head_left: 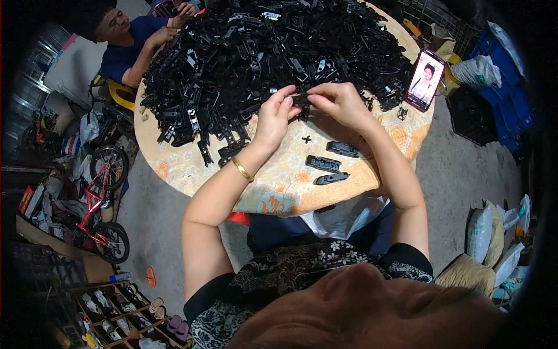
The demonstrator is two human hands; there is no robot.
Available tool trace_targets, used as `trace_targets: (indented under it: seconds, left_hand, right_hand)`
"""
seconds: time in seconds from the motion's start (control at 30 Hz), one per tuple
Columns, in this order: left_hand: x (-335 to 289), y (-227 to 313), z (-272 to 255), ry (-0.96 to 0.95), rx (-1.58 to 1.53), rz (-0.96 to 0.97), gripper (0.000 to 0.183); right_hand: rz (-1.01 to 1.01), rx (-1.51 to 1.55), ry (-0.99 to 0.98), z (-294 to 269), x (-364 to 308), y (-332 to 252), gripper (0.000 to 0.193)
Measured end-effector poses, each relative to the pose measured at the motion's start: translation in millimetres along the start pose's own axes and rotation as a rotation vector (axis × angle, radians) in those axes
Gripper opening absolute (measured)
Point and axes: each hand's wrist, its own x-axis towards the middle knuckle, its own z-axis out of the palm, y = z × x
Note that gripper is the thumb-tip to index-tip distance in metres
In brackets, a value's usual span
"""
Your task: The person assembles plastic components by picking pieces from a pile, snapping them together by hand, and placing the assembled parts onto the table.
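Note:
Both hands meet over the near edge of a large heap of black plastic parts (232, 64). My left hand (275, 116) is closed, thumb and forefinger pinching a small black plastic part (300, 102). From the other side my right hand (340, 104) grips the same part with its fingertips. Its exact shape is lost against the dark heap. Closer to me on the table lie a small black cross-shaped piece (306, 139) and three longer black plastic pieces, one a ribbed housing (323, 164).
A floral cloth covers the round table (273, 195). A phone (425, 79) showing a video stands at its right edge. Across the table at left sits another person (131, 43), hands by the heap. A red bicycle (96, 198), blue crates (500, 87) and sacks (482, 238) stand around.

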Motion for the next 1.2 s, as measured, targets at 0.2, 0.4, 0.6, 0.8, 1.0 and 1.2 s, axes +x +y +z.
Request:
trace_targets:
  seconds: [0.2,0.4,0.6,0.8,1.0,1.2]
  left_hand:
    - [-0.1,-0.6,1.6,-0.032,-0.061,-0.063,0.032]
    - [0.3,2.6,-0.6,-0.075,-0.047,-0.08,0.035]
    - [-1.2,8.9,-4.3,-0.151,-0.193,-0.181,0.038]
    - [6.3,6.8,-19.0,-0.097,-0.063,-0.167,0.039]
    - [24.9,14.4,-34.4,-0.032,0.045,0.039,0.033]
    - [31.0,7.3,-38.0,0.012,-0.051,-0.033,0.031]
  right_hand:
    - [-0.011,0.007,-0.011,4.1,0.7,2.8,0.02]
    - [-0.295,-0.263,0.128,13.7,-3.0,3.3,0.017]
    - [-0.328,-0.608,0.082,6.8,-11.4,-12.9,0.018]
    - [-0.024,-0.129,0.285,8.2,11.5,13.1,0.027]
    - [-0.016,-0.638,0.194,0.0,75.0,35.8,0.036]
    - [-0.018,-0.547,0.126,9.2,89.2,50.4,0.026]
